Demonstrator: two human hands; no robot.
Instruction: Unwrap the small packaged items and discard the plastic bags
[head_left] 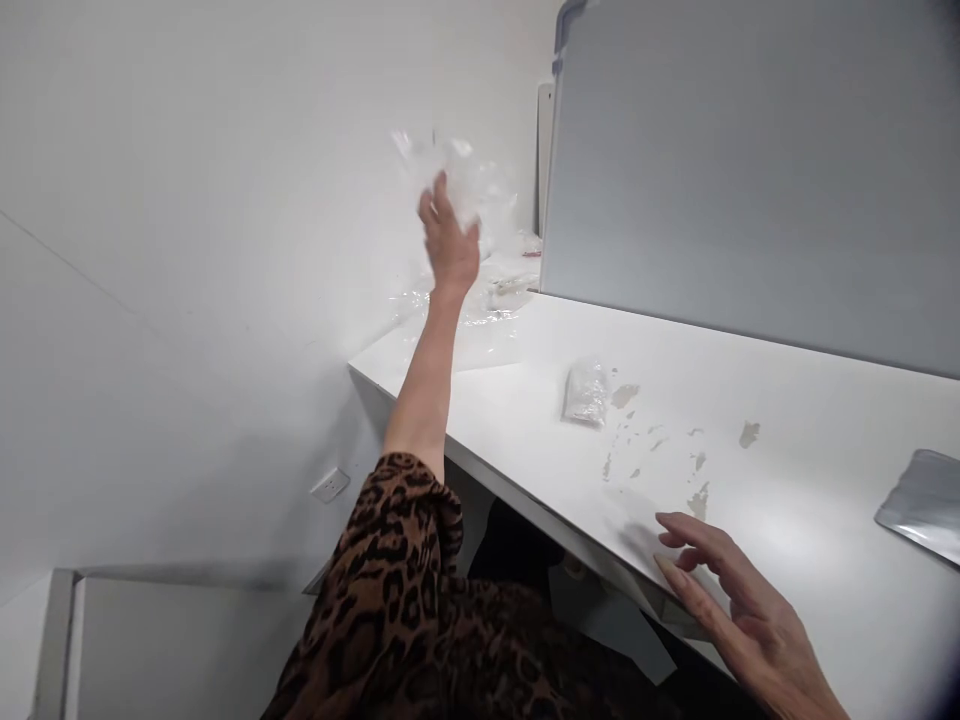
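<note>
My left hand point(451, 240) reaches far out over the table's left end, with its fingers apart and slightly blurred. Just beyond the fingertips is a thin, clear plastic bag point(480, 185), raised above a pile of clear plastic packaging point(495, 300). It seems loose in the air, though some of it is behind the hand. At the table's front edge my right hand point(739, 590) hovers, thumb and fingers apart with nothing between them. Between the two hands a small bundle wrapped in clear plastic point(586, 392) lies on the white table point(540, 460).
A large grey board point(750, 170) stands along the table's back. Worn patches point(699, 500) mark the tabletop. A silvery pouch point(924, 505) lies at the right. The white wall point(187, 200) borders the left side, with an outlet point(330, 485) low down.
</note>
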